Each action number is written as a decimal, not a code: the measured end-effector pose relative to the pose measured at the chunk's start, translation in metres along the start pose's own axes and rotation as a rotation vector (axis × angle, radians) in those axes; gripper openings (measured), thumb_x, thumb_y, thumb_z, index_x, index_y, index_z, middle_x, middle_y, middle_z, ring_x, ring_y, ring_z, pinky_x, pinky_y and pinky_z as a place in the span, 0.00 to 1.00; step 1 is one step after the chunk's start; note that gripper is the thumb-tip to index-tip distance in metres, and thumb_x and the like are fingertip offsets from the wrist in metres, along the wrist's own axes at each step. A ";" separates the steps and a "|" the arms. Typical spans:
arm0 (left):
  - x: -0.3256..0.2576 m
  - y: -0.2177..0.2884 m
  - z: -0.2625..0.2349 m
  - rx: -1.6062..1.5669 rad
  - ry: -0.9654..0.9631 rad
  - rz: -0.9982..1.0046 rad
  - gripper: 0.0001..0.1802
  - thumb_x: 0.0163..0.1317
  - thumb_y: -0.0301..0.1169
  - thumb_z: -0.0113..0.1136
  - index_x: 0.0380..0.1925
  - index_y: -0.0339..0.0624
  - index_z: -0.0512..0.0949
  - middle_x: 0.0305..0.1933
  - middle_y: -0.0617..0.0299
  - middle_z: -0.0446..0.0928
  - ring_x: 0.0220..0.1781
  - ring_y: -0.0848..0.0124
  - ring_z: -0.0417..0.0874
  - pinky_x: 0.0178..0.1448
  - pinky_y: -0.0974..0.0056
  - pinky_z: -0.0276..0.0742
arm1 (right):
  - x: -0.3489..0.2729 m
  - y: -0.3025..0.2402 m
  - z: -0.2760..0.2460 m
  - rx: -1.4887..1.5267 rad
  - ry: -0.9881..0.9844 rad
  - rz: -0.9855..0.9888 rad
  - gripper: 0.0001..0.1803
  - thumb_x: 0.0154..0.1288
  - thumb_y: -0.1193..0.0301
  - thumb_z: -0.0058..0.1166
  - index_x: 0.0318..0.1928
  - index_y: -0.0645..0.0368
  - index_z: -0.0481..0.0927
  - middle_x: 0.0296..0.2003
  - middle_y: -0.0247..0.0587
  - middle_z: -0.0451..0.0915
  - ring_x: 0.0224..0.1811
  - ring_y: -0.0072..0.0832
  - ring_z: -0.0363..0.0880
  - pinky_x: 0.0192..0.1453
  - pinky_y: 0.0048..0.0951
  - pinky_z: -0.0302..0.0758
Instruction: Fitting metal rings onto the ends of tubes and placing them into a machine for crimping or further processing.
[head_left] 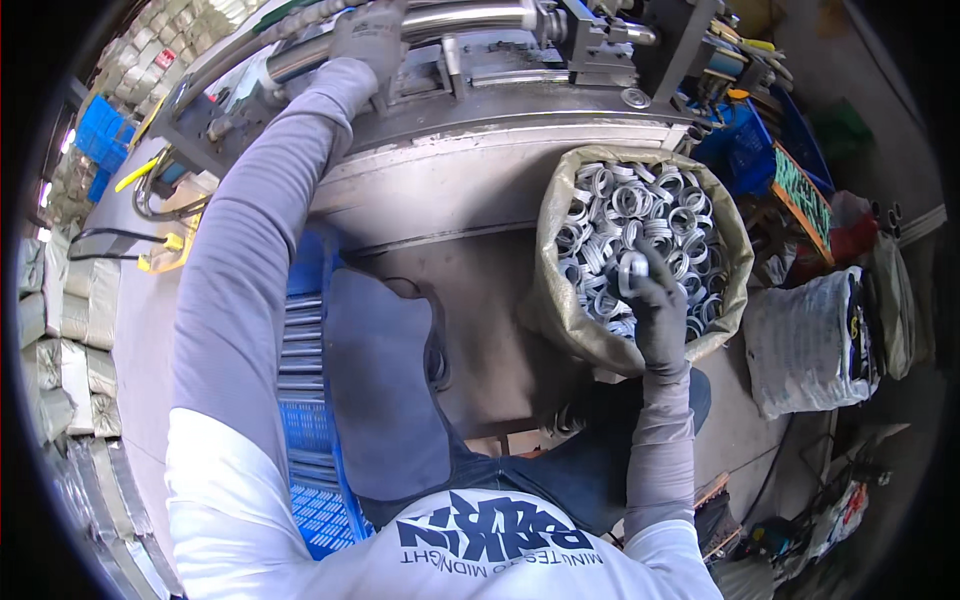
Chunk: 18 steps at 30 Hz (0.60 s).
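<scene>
My right hand [660, 318], in a dark grey glove, pinches a silvery metal ring [632, 270] between thumb and fingers. It is held over the wide mouth of a woven sack [742, 262], which is heaped with similar metal rings [632, 200]. My left arm reaches far forward to the machine. There my left hand [370, 42], in a light grey glove, lies over a shiny metal tube [470, 17] and appears closed around it. Its fingertips are partly hidden near the top edge.
The machine bed [480, 110] runs across the far side. Metal tubes fill a blue crate [308, 420] by my left leg. A white wrapped bundle [808, 345] stands right of the sack, near a blue bin [735, 140]. Black cables [115, 232] lie at the left.
</scene>
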<state>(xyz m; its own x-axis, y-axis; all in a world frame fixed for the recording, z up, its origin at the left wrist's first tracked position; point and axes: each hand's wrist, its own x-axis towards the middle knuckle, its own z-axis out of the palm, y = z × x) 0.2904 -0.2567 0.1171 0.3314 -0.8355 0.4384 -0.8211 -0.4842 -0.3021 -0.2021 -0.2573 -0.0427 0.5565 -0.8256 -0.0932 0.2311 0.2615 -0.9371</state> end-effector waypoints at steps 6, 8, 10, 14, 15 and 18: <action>0.033 -0.040 0.069 -0.063 0.053 0.081 0.42 0.61 0.41 0.72 0.75 0.45 0.70 0.69 0.42 0.78 0.70 0.46 0.78 0.75 0.47 0.72 | 0.011 -0.004 -0.012 0.576 -0.075 -0.002 0.37 0.78 0.59 0.55 0.80 0.58 0.62 0.58 0.48 0.82 0.53 0.40 0.86 0.54 0.40 0.88; 0.031 -0.013 0.064 -0.073 -0.122 0.038 0.42 0.62 0.44 0.70 0.75 0.48 0.68 0.71 0.48 0.77 0.72 0.51 0.78 0.76 0.50 0.72 | 0.016 0.007 -0.029 0.712 -0.206 0.016 0.30 0.81 0.57 0.49 0.77 0.55 0.68 0.63 0.53 0.81 0.58 0.44 0.84 0.54 0.46 0.86; 0.025 -0.017 0.071 -0.093 -0.049 0.106 0.42 0.62 0.40 0.71 0.75 0.48 0.67 0.70 0.48 0.77 0.71 0.50 0.79 0.75 0.50 0.74 | 0.015 0.003 -0.028 0.674 -0.221 0.040 0.29 0.82 0.58 0.46 0.76 0.57 0.69 0.63 0.54 0.81 0.60 0.42 0.84 0.53 0.44 0.87; 0.017 -0.019 0.062 0.053 0.036 0.163 0.43 0.62 0.36 0.70 0.77 0.49 0.64 0.73 0.50 0.75 0.74 0.52 0.76 0.74 0.49 0.73 | 0.014 0.013 -0.027 0.717 -0.204 0.063 0.28 0.83 0.58 0.44 0.75 0.58 0.69 0.63 0.54 0.82 0.62 0.41 0.83 0.53 0.42 0.88; -0.002 0.003 0.052 0.041 0.125 0.208 0.45 0.60 0.37 0.71 0.77 0.46 0.63 0.74 0.47 0.72 0.76 0.49 0.72 0.78 0.48 0.69 | 0.014 0.014 -0.031 0.693 -0.199 0.061 0.27 0.83 0.59 0.44 0.75 0.59 0.70 0.62 0.54 0.82 0.62 0.41 0.83 0.53 0.41 0.88; -0.089 0.015 0.040 -0.250 0.386 0.352 0.36 0.63 0.35 0.69 0.72 0.48 0.71 0.69 0.52 0.78 0.70 0.52 0.78 0.72 0.47 0.73 | 0.012 0.025 -0.024 0.357 -0.160 -0.060 0.24 0.85 0.62 0.41 0.71 0.59 0.72 0.60 0.50 0.84 0.61 0.38 0.83 0.58 0.41 0.85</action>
<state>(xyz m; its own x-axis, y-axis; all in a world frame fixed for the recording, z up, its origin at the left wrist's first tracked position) 0.2670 -0.1999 0.0400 -0.1365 -0.7567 0.6393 -0.9517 -0.0791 -0.2968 -0.2091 -0.2727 -0.0758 0.6445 -0.7637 0.0378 0.5139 0.3960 -0.7610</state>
